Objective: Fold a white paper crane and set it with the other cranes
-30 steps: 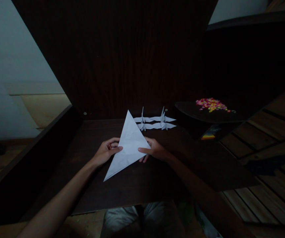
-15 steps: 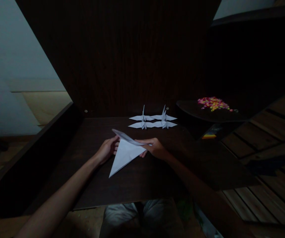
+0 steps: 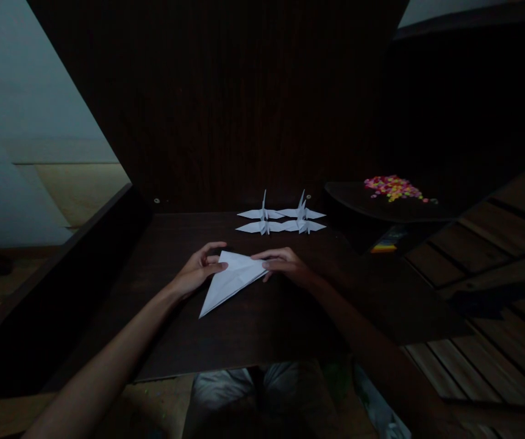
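Observation:
A white sheet of paper (image 3: 235, 279), folded into a triangle, is held just above the dark desk, one point aimed down toward me. My left hand (image 3: 201, 268) grips its upper left corner, thumb on top and index finger reaching out past the edge. At the right corner, my right hand (image 3: 285, 265) pinches the paper between thumb and fingers. Beyond the paper stand several white origami cranes (image 3: 263, 227) in two close rows, their wings spread.
The dark desk (image 3: 175, 341) has a raised side panel (image 3: 61, 286) on the left and a tall back board (image 3: 225, 110). To the right, a rounded shelf (image 3: 349, 198) carries a heap of small colourful pieces (image 3: 392, 188). A slatted wooden surface (image 3: 482, 372) lies lower right.
The raised flap at the paper's top has come down, leaving a flat triangle. My left thumb has moved onto the paper's face, and my right hand still holds the right corner.

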`<state>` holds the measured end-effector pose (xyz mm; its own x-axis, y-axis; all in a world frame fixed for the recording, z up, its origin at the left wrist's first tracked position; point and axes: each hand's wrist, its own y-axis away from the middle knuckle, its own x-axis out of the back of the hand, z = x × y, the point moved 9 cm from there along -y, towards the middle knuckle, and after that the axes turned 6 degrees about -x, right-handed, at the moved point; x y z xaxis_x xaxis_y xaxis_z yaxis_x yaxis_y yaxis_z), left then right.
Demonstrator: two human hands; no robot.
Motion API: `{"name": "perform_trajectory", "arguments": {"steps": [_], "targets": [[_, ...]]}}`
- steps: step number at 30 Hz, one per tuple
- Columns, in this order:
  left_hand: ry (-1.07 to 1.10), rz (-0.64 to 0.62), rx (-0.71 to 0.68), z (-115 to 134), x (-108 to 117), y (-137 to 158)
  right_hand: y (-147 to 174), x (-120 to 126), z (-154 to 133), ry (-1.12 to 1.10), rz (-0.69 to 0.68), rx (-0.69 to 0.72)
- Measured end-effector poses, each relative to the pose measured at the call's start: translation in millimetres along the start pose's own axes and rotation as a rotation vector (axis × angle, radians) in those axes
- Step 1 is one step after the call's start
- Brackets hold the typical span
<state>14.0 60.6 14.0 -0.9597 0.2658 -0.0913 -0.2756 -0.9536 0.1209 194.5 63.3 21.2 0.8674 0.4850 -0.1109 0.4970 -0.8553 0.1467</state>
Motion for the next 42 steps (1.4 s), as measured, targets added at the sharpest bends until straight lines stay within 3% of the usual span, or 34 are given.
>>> {"name": "perform_trajectory", "arguments": {"steps": [4,7,11,14,22,25,27,29,32,35,37,39,42], "targets": [[0.039,0.027,-0.025,1.8,-1.1,-0.9,-5.0,8.1,3.5,0.024,0.119,0.042],[0.081,0.044,0.038,-5.6,-4.2,0.9,-7.2,14.1,5.1,0.038,0.209,0.106],[0.077,-0.167,0.174,-19.4,-26.4,9.6,-5.8,22.0,2.6,0.059,0.310,0.152],[0.026,-0.290,0.233,-27.2,-34.1,14.8,-4.8,24.6,0.7,0.065,0.305,0.127],[-0.083,-0.356,0.209,-25.6,-33.6,12.4,-4.5,26.7,9.9,-0.013,0.225,-0.034],[-0.208,-0.194,0.086,-17.1,-17.7,3.8,-5.1,33.2,13.3,0.002,0.251,-0.051],[-0.386,0.012,-0.112,0.1,2.2,-1.5,-6.1,39.1,17.6,0.028,0.276,-0.069],[-0.536,0.112,-0.356,20.3,8.8,0.5,-7.5,42.7,22.0,0.094,0.293,-0.088],[-0.839,0.015,-0.567,28.5,-8.7,6.2,-7.4,41.2,18.7,0.346,0.335,-0.051],[-1.060,-0.216,-0.683,17.3,-38.9,12.5,-2.0,27.7,-1.0,0.756,0.405,0.126],[-1.188,-0.333,-0.710,5.1,-53.1,14.2,2.5,16.1,-10.4,1.006,0.452,0.230],[-1.295,-0.350,-0.685,-4.4,-56.1,10.8,5.2,7.4,-13.0,1.170,0.491,0.301],[-1.406,-0.367,-0.654,-13.0,-55.9,6.5,5.2,-7.2,-8.6,1.247,0.466,0.433]]}}
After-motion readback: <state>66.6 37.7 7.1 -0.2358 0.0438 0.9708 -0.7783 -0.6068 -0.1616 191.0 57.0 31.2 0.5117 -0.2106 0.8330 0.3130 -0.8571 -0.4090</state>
